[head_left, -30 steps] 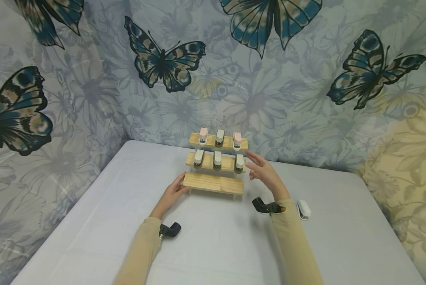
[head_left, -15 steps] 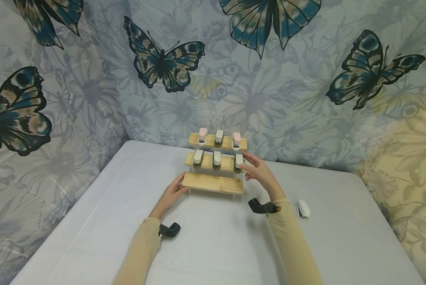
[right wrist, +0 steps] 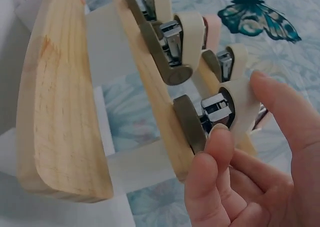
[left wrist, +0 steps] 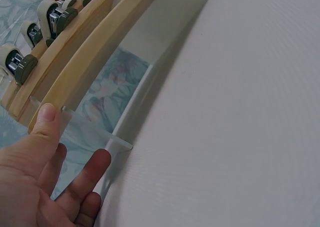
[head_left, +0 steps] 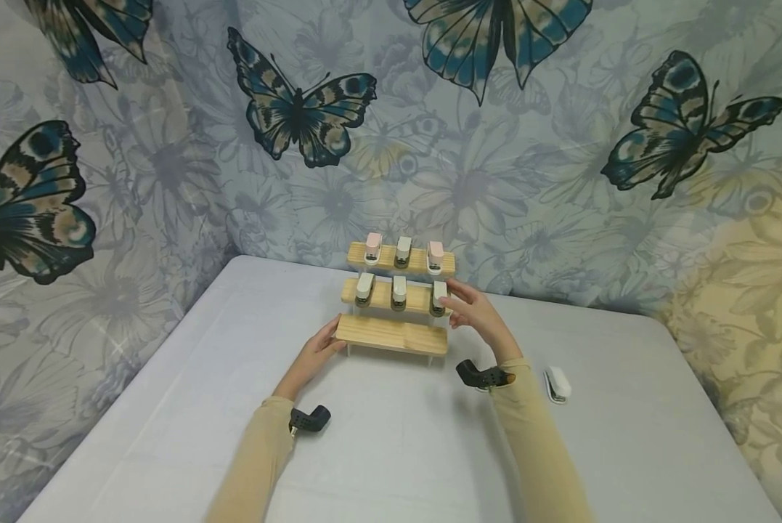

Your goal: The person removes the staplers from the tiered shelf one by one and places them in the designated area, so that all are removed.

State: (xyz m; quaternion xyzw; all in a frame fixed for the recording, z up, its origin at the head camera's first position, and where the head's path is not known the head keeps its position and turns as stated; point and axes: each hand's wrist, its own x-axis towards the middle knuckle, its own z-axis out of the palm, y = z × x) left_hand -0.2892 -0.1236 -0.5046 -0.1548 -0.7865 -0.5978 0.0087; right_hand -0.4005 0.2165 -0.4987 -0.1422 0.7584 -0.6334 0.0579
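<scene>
The head camera looks down from afar; both wrist cameras closely share the wooden rack [head_left: 396, 305].

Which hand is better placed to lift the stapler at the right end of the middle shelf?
Probably the right hand: its fingertips already touch that stapler, while the left hand rests on the bottom shelf's left end.

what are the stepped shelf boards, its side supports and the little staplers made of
Shelf boards: pale unfinished-looking wood, likely pine, with visible grain and rounded edges. Side supports: clear plastic, probably acrylic, since the patterned cloth shows through. Staplers: glossy cream plastic tops, olive bases, probably plastic, and shiny metal inside. The right hand pinches the end one on the middle step.
</scene>
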